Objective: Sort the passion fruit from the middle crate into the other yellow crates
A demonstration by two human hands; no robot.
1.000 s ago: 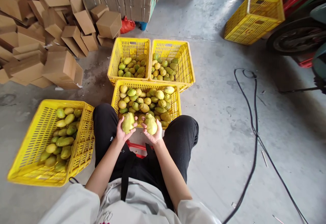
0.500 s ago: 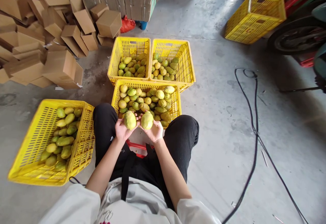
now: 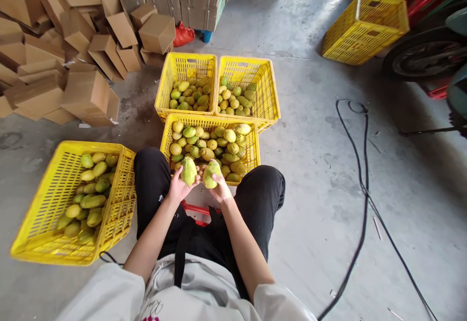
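My left hand (image 3: 178, 185) is wrapped round a yellow-green papaya (image 3: 188, 170), its knobbly side facing up. A second papaya (image 3: 212, 173) of similar size and colour rests in my right hand (image 3: 221, 188), fingers curled about it. Both hands are side by side between my knees, over the near edge of a yellow crate (image 3: 256, 153). Green and yellow papayas (image 3: 211, 144) fill much of that crate. The undersides of the two held fruits are hidden by my palms and fingers.
Two yellow crates (image 3: 186, 57) (image 3: 273, 90) with papayas stand behind the near one. Another crate of papayas (image 3: 36, 214) is at my left. Cardboard boxes (image 3: 85, 92) pile up at far left. A black cable (image 3: 366, 180) lies on the floor to the right, near a wheeled vehicle (image 3: 423, 53).
Both papayas have been turned in my hands and show different sides. My right fingers have closed further over the fruit. The crates have not moved.
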